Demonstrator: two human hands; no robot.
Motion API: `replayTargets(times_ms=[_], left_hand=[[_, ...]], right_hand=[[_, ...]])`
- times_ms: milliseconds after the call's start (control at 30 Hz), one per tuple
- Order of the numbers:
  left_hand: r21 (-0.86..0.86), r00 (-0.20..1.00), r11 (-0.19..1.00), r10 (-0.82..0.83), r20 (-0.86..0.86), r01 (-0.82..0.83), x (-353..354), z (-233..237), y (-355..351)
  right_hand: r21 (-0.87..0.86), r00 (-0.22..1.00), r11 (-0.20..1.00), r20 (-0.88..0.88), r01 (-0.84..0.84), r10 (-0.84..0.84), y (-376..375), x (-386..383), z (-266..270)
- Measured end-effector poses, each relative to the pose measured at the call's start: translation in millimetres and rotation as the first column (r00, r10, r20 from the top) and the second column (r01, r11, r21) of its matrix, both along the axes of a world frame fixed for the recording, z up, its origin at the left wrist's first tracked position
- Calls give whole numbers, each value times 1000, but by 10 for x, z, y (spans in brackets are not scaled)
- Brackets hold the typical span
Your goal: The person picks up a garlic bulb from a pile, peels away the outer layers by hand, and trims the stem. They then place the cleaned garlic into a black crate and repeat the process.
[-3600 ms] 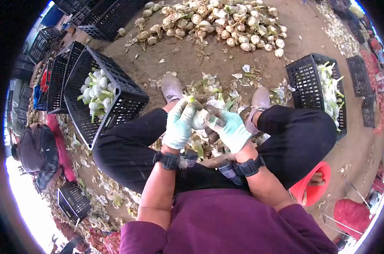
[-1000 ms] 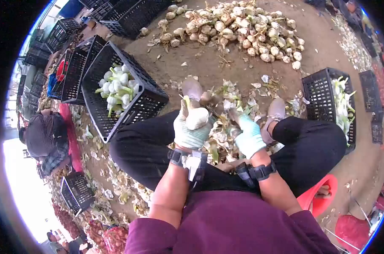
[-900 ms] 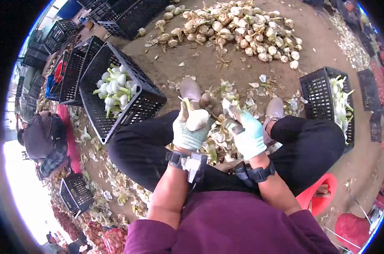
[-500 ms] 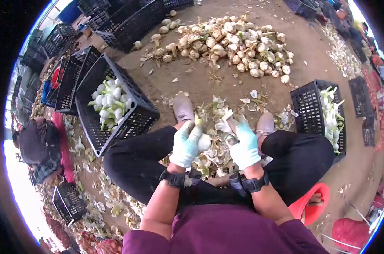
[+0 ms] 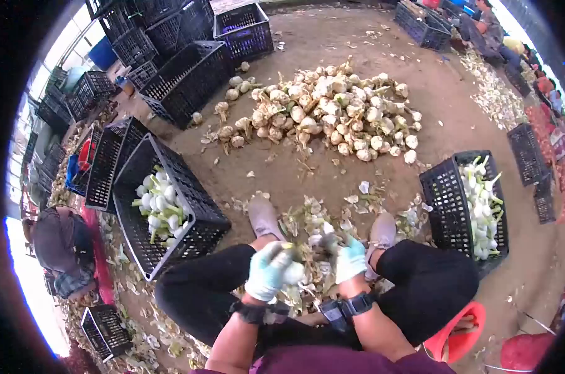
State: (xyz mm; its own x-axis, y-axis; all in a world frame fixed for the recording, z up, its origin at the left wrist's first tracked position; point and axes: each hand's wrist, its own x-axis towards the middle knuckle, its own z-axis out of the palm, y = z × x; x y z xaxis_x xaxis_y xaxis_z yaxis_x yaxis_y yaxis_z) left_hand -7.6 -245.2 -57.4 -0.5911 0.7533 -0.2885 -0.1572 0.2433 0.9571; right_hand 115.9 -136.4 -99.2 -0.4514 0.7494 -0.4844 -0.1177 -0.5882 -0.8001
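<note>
My left hand [image 5: 269, 274], in a pale, dirt-stained glove, is closed around a white garlic bulb [image 5: 293, 273] between my knees. Facing it, my right hand [image 5: 348, 258] is gloved too, its darkened fingertips curled and slightly blurred; what they hold I cannot make out. Loose husks [image 5: 313, 218] cover the ground below both hands. At my left knee a black crate [image 5: 192, 234] holds clean white bulbs [image 5: 161, 202] with green stems. Another black crate [image 5: 441, 199] by my right knee contains more trimmed bulbs [image 5: 482, 209].
A large heap of unpeeled bulbs [image 5: 332, 112] lies ahead on the dirt floor. Stacked black crates [image 5: 183, 81] stand at the back left. One person [image 5: 58, 243] crouches at the left, another [image 5: 482, 31] sits far right. A red bucket [image 5: 463, 336] is beside my right thigh.
The view has tilted up, so the heap and crates appear lower. My right hand has drawn nearer to the left; the pale peel at its fingertips no longer shows clearly.
</note>
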Motion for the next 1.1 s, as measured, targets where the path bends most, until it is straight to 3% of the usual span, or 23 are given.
replayTargets(times_ms=[33, 67, 133, 167, 200, 300, 333, 367, 400, 467, 500, 567, 633, 700, 767, 833, 867, 900, 967, 1000, 1033, 1067, 1100], left_hand=[[-15, 982, 995, 94, -164, -97, -192, 49, 1], [-17, 929, 981, 179, -323, -195, -436, 111, -25], [78, 758, 944, 306, -576, -322, -1071, 243, -193], [29, 596, 838, 411, -690, -544, -1393, 290, -269], [80, 258, 845, 250, -933, -529, -1648, 396, -315], [-35, -12, 732, -59, -998, -680, -1942, 509, -137], [-93, 221, 770, 64, -973, -631, -1731, 577, 224], [-287, 403, 806, -65, -913, -518, -1729, 469, 453], [-302, 341, 895, -186, -921, -329, -1685, 264, 705], [-386, 581, 905, -219, -784, -180, -1455, -102, 1363], [-422, 697, 898, -225, -681, -123, -1494, -536, 1619], [-404, 821, 913, -189, -539, -55, -1560, -1159, 2206], [-397, 736, 908, -180, -653, -131, -1614, -1470, 2756], [-335, 773, 920, -57, -632, -205, -1585, -1528, 3152], [-420, 764, 890, -145, -629, -177, -1715, -1764, 3362], [-410, 728, 906, -212, -652, -104, -1695, -1733, 3336], [-377, 706, 926, -271, -655, 5, -1613, -1686, 3261], [-336, 678, 935, -322, -661, 116, -1507, -1592, 3111], [-426, 624, 800, -597, -503, 422, -1213, -1045, 2779], [-514, 578, 678, -728, -368, 526, -1093, -889, 2592], [-573, 516, 537, -828, -219, 619, -967, -765, 2398], [-508, 478, 521, -849, -224, 686, -854, -748, 2154], [-440, 437, 496, -868, -235, 749, -742, -748, 1912]], right_hand=[[-170, 992, 984, -109, 50, -69, 28, 29, -85], [31, 996, 999, 91, 18, -20, 60, 97, -434], [-107, 998, 992, -3, 66, -67, 106, 84, -321], [-116, 997, 990, 30, 77, -74, 116, 99, -413], [-99, 991, 991, 107, 87, -77, 120, 67, -442], [111, 951, 983, 290, -145, 107, 157, -18, -341], [151, 902, 963, 407, -222, 144, 158, -51, -359], [117, 919, 976, 371, -186, 131, 141, -113, -424], [99, 921, 972, 350, -214, 167, 124, -92, -575], [146, 929, 970, 346, -194, 133, 135, -108, -736], [-41, 966, 998, 253, -49, 57, 183, -164, -634], [10, 934, 997, 351, -77, 69, 262, -196, -596], [-115, 918, 983, 355, -146, 178, 365, -189, -566], [8, 858, 938, 407, -347, 314, 453, -210, -561], [-1, 890, 959, 371, -284, 264, 459, -197, -660], [111, 732, 911, 636, -398, 242, 386, -82, -917], [-296, 934, 911, 297, 288, -198, 287, -133, -1041], [-152, 930, 965, 333, 214, -154, 268, 76, -1305], [-561, 796, 574, 321, 596, -513, 708, -288, -598], [-558, 806, 591, 302, 582, -509, 650, -292, -557], [-44, 875, 922, 336, 384, -348, 572, -275, -536], [466, 866, 885, 447, -11, -225, 507, -254, -507], [488, 872, 873, 436, -20, -223, 498, -266, -449]])
